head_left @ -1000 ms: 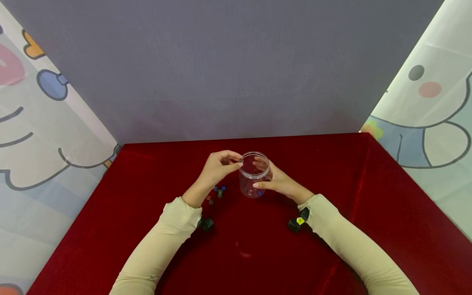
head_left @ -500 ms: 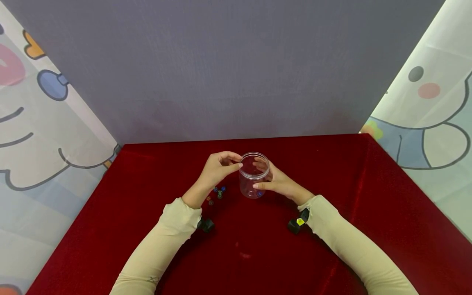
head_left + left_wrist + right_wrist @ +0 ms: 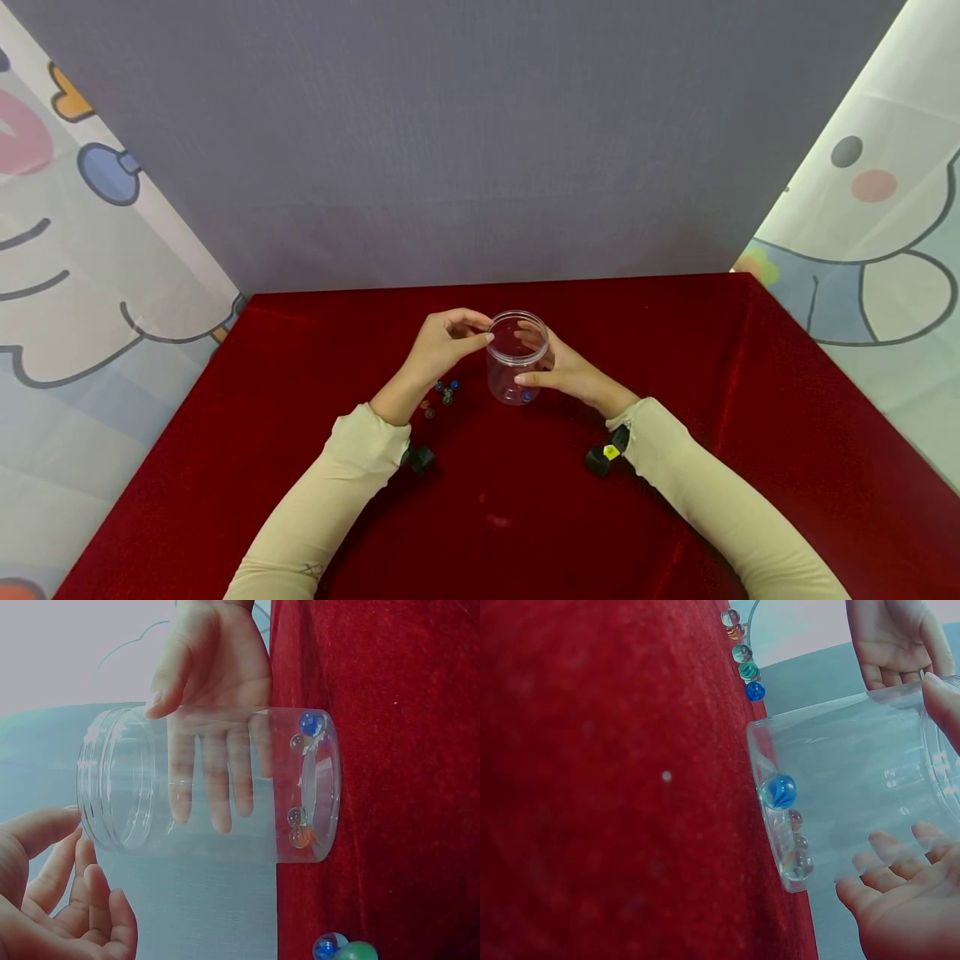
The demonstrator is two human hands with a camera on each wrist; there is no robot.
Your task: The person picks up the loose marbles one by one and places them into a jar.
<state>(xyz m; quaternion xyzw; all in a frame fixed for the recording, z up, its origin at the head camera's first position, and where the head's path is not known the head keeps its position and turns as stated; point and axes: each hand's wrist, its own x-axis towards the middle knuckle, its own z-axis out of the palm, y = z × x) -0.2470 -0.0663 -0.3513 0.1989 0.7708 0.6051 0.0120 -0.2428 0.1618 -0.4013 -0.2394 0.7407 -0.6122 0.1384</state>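
A clear plastic jar [image 3: 514, 377], without a lid, stands upright on the red cloth. My right hand [image 3: 573, 372] holds it from the right, thumb on the near side and fingers spread behind the wall. At the left of its threaded rim is my left hand [image 3: 450, 340], thumb and forefinger tips right at the rim, slightly apart in the head view, with no marble showing between them. Several glass marbles lie on the jar's bottom, among them a blue marble [image 3: 310, 723], an orange marble [image 3: 301, 837] and small clear ones.
Several loose marbles lie on the cloth left of the jar, including a blue marble [image 3: 454, 384], a green marble [image 3: 748, 670] and an orange marble [image 3: 425, 403]. The red cloth [image 3: 487, 475] ends at a grey wall [image 3: 480, 167] behind.
A small dark round thing at my left fingertips a second ago no longer shows there. The blue marble in the jar has shifted slightly. Both hands have stayed nearly still.
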